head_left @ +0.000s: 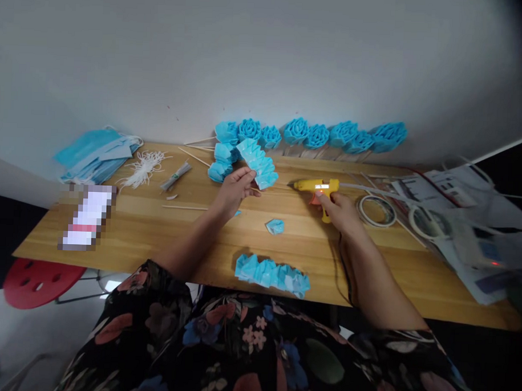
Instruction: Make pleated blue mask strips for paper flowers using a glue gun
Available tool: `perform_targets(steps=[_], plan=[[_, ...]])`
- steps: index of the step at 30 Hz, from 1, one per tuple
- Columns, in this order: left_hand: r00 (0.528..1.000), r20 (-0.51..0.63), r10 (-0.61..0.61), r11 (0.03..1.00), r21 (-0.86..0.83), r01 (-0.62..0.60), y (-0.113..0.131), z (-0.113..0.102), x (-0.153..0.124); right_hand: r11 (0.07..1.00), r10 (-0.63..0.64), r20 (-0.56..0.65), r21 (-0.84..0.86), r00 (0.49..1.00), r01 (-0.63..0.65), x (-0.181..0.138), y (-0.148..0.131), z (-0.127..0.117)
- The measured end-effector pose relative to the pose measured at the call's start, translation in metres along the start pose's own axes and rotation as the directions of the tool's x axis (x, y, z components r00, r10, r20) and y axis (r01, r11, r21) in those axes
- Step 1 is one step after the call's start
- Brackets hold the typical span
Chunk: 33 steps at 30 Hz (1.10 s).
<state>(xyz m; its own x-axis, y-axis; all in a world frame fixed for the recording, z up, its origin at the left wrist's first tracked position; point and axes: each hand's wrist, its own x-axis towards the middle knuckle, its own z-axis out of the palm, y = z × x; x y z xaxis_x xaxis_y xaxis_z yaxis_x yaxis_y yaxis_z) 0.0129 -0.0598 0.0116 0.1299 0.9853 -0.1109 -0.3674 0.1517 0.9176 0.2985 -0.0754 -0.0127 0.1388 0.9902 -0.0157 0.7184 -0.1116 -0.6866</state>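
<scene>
My left hand [238,189] pinches one edge of a pleated blue strip [259,161], which fans out above the fingers. In my right hand [340,209] is a yellow hot glue gun [323,185] with an orange trigger, its nozzle pointing left toward the strip but apart from it. A small folded blue piece [275,226] lies on the table between the hands. Nearer the front edge rests a second pleated blue strip [272,274]. A thin wooden stick [184,207] lies left of my left hand, its right end hidden behind the wrist.
Several blue rosettes [296,130] line the wall. At left are face masks [95,155], white cords [146,167], a bundle of wires [176,175] and a blurred phone [88,217]. Tape rolls [377,211] and papers [419,187] lie at right. A red stool [44,282] stands below.
</scene>
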Motion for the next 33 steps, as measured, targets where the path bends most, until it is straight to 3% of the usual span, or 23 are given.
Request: perform_targets(steps=[6, 10, 12, 14, 16, 18, 23, 30, 33], plan=[[1.000, 0.001, 0.001, 1.000, 0.018, -0.001, 0.002, 0.001, -0.001, 0.885, 0.057, -0.045, -0.461, 0.997, -0.072, -0.005, -0.007, -0.016], [1.000, 0.011, 0.018, 0.999, 0.027, -0.018, 0.001, 0.001, -0.001, 0.809, 0.017, -0.160, -0.578, 0.987, -0.108, -0.020, -0.023, -0.030], [1.000, 0.017, 0.010, 0.999, 0.039, -0.011, 0.000, 0.001, -0.002, 0.834, -0.105, -0.070, -0.550, 0.992, 0.050, -0.026, -0.031, -0.030], [1.000, 0.028, 0.010, 0.999, 0.042, -0.011, 0.000, 0.001, -0.002, 0.852, -0.256, 0.139, -0.436, 0.957, 0.291, -0.028, -0.038, -0.024], [0.999, 0.042, 0.016, 0.999, 0.047, -0.018, -0.001, 0.001, -0.002, 0.835, -0.379, 0.355, -0.267, 0.854, 0.481, -0.029, -0.045, -0.013], [0.998, 0.052, 0.021, 0.998, 0.058, -0.024, -0.001, 0.000, -0.002, 0.808, -0.442, 0.475, -0.158, 0.761, 0.568, -0.027, -0.050, -0.001], [0.998, 0.063, 0.025, 0.997, 0.074, -0.030, -0.001, -0.001, -0.003, 0.798, -0.457, 0.521, -0.118, 0.721, 0.591, -0.023, -0.060, 0.018], [1.000, 0.029, -0.003, 0.996, 0.094, 0.001, -0.002, 0.002, -0.002, 0.745, -0.526, 0.548, -0.073, 0.651, 0.663, -0.025, -0.060, 0.023], [0.999, 0.031, -0.012, 0.996, 0.086, 0.009, -0.001, 0.002, -0.003, 0.802, -0.489, 0.554, -0.018, 0.674, 0.597, -0.022, -0.060, 0.013]])
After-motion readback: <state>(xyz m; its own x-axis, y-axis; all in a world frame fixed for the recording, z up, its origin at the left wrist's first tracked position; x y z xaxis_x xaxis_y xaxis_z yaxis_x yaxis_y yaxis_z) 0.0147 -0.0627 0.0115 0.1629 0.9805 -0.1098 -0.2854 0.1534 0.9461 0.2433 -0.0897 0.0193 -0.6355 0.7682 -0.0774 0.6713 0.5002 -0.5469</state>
